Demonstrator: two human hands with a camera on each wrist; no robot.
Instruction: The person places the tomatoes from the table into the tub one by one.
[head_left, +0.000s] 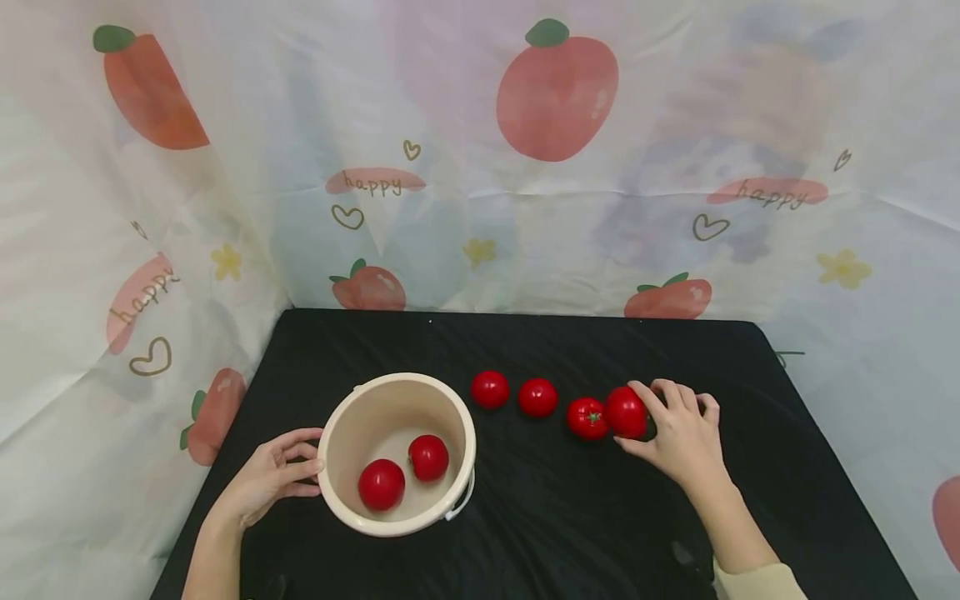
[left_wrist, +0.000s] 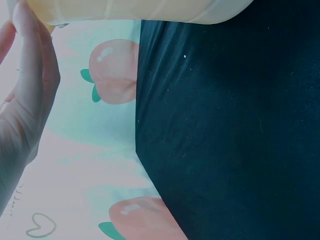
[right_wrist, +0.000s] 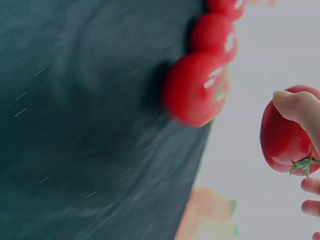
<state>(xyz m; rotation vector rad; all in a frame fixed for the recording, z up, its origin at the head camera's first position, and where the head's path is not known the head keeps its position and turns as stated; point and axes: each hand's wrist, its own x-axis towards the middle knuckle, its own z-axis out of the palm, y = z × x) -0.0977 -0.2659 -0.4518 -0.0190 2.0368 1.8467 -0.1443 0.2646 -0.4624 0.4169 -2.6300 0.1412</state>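
Observation:
In the head view my left hand (head_left: 266, 475) touches the left side of a cream bucket (head_left: 336, 508), its fingertips at the rim. The bucket's pale side (left_wrist: 150, 10) crosses the top of the left wrist view. Two red tomatoes, one nearer (head_left: 381, 485) and one farther (head_left: 428, 457), lie inside the bucket. My right hand (head_left: 686, 437) grips a tomato (head_left: 625, 412) between thumb and fingers. The right wrist view shows that held tomato (right_wrist: 282, 135) with its green stem. Just left of it in the head view lies another tomato (head_left: 587, 418), stem upward.
Two more tomatoes, a left one (head_left: 490, 389) and a right one (head_left: 537, 397), lie on the black-covered table (head_left: 555, 517) between bucket and right hand. A white bucket handle (head_left: 461, 500) hangs at the bucket's right side. A fruit-printed curtain (head_left: 465, 125) stands behind and left of the table.

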